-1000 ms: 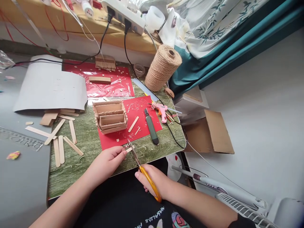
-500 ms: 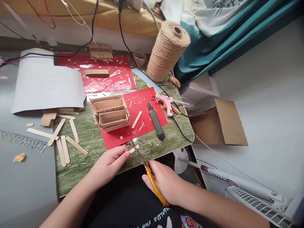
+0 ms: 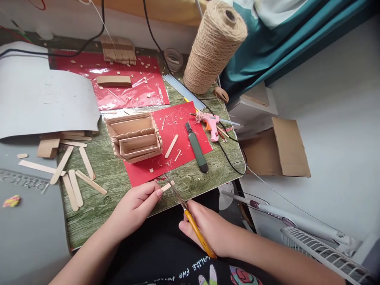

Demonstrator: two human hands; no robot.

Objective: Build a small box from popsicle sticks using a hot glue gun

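Near the table's front edge, my left hand [image 3: 142, 204] pinches a wooden craft stick [image 3: 166, 187], whose free end points right. My right hand [image 3: 204, 227] grips a pair of scissors with orange handles [image 3: 198, 232]. Their blades cross the stick close to its free end. Just beyond my hands is a box built of craft sticks [image 3: 136, 136], with an inner compartment, partly on a red sheet [image 3: 185, 118]. A loose stick [image 3: 171, 146] and a dark green cutter-like tool [image 3: 196, 148] lie to its right.
A pink glue gun [image 3: 209, 120] with a black cord rests at the right. Behind it stand a large twine spool [image 3: 213, 47] and clear glue sticks [image 3: 181, 90]. Several craft sticks [image 3: 75, 188] lie at the left, below a curled white sheet [image 3: 68, 103]. A cardboard box [image 3: 292, 146] is beyond the table's right edge.
The view has shifted slightly, so the table's things sit a little differently in the frame. Both hands keep nearly the same pose, with the blades still across the stick.
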